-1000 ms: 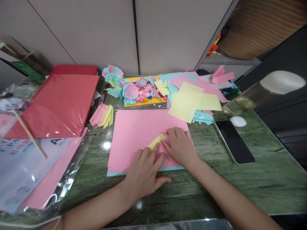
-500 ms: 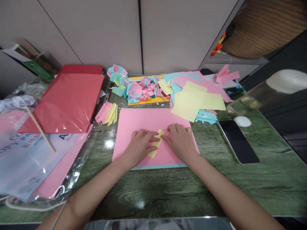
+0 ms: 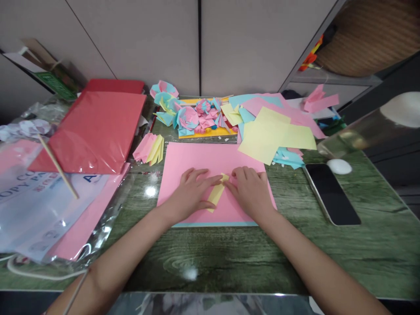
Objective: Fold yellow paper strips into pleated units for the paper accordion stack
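A narrow strip of folded yellow paper (image 3: pixel 215 195) lies slanted on a pink sheet (image 3: pixel 197 154). My left hand (image 3: pixel 193 192) rests over the sheet with its fingers spread, the thumb at the strip's lower end and a fingertip near its upper end. At the strip's top right, the thumb of my right hand (image 3: pixel 251 191) touches the paper, and its other fingers are curled. A blue edge shows under the pink sheet's near side.
Folded paper flowers (image 3: pixel 188 119) stand behind the sheet, beside loose yellow sheets (image 3: pixel 262 135). On the right are a phone (image 3: pixel 332 194) and a clear bottle (image 3: pixel 357 133). Red packets (image 3: pixel 98 131), a stick (image 3: pixel 59 167) and plastic-wrapped paper (image 3: pixel 42 214) lie left.
My left fingers have spread and uncovered more of the yellow strip's middle. My right hand has barely moved. The whole view has shifted slightly.
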A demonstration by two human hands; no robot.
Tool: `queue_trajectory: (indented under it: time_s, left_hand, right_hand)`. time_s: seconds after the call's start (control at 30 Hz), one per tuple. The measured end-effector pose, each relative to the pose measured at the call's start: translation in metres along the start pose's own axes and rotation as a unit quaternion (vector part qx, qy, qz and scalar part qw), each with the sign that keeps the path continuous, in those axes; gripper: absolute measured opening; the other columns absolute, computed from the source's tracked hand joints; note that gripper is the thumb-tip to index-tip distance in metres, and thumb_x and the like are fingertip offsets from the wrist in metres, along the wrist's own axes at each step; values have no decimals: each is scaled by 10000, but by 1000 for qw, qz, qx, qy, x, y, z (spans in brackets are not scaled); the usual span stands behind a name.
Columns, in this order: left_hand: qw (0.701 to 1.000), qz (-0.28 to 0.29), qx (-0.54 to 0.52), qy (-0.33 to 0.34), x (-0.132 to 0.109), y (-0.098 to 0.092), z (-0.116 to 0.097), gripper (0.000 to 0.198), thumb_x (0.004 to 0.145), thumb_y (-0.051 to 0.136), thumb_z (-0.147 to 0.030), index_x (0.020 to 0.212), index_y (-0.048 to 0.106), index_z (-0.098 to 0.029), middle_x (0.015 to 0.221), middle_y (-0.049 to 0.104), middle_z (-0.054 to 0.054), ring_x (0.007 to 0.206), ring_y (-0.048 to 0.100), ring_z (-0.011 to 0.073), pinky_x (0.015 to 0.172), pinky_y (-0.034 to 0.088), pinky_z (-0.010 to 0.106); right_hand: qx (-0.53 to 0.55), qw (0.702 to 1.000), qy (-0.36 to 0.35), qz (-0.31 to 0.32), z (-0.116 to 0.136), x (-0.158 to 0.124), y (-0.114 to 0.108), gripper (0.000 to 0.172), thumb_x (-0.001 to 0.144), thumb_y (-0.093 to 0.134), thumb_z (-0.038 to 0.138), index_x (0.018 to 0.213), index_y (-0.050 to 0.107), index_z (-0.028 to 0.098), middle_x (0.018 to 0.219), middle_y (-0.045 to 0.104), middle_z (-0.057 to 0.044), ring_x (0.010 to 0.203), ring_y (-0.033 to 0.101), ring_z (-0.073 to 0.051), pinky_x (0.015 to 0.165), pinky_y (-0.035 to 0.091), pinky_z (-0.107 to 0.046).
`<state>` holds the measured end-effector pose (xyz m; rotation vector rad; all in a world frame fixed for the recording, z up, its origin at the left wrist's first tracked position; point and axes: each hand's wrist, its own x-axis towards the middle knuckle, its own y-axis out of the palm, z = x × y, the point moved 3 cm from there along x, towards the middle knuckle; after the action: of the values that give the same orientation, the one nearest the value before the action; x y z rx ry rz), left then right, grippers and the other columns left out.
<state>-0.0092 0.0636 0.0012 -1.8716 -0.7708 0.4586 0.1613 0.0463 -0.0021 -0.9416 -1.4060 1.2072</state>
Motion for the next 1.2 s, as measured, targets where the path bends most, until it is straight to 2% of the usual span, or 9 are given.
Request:
queue_trajectory:
  time_s: [0.1,0.37,0.67,0.73,0.83,0.9,1.2]
  left_hand:
    - [1000,10,9,4,0,0,0,686,710,637,-463,1299,335,-284,1305,469,20,1274,271,223,1059,103,462]
    - [999,21,26,-2,-1,-1,0,666,726,621,-465,1292,344,-248,1277,488,50,1277,278,230,1060,93,485]
    - [1000,22,-1,-5,-1,-1,1,655,720,619,-486,1280,357,-268,1277,496,23,1273,282,230,1068,80,486]
    - [999,33,-13,1,-2,-1,2,593,763,582,-471,1278,360,-277,1281,493,12,1281,270,223,1070,84,481]
    - [999,42,-22,2,-3,-3,2,432,864,487,-342,1275,364,-290,1286,487,-6,1290,256,202,1071,88,475]
    - [999,43,-25,-4,-3,-4,2,403,881,461,-279,1273,368,-292,1283,488,-13,1288,258,197,1071,84,475]
    - [998,49,-35,-15,-2,-4,1,373,888,441,-312,1259,398,-291,1248,511,-11,1286,257,198,1074,83,467]
  right_hand:
    - [-3,1000,-2,4,2,-1,0,286,876,410,422,913,504,154,839,560,-69,781,463,-202,674,203,-326]
    - [-7,999,-36,22,14,-11,-4,283,867,430,424,883,509,152,823,560,-73,766,448,-202,644,193,-327]
    - [14,996,-76,43,29,-22,-8,274,857,449,422,912,506,159,819,562,-62,772,441,-204,658,197,-338]
    - [22,995,-80,49,30,-24,-9,282,860,442,429,916,503,159,822,563,-64,775,444,-204,660,198,-339]
    - [28,995,-81,53,30,-24,-10,284,863,435,432,907,500,160,828,566,-64,777,448,-203,659,199,-341]
    - [32,995,-84,52,31,-25,-11,284,862,436,435,904,497,161,832,567,-63,776,450,-203,658,199,-341]
    - [68,991,-96,71,35,-28,-16,302,839,468,452,904,500,159,848,567,-60,782,460,-204,672,210,-345]
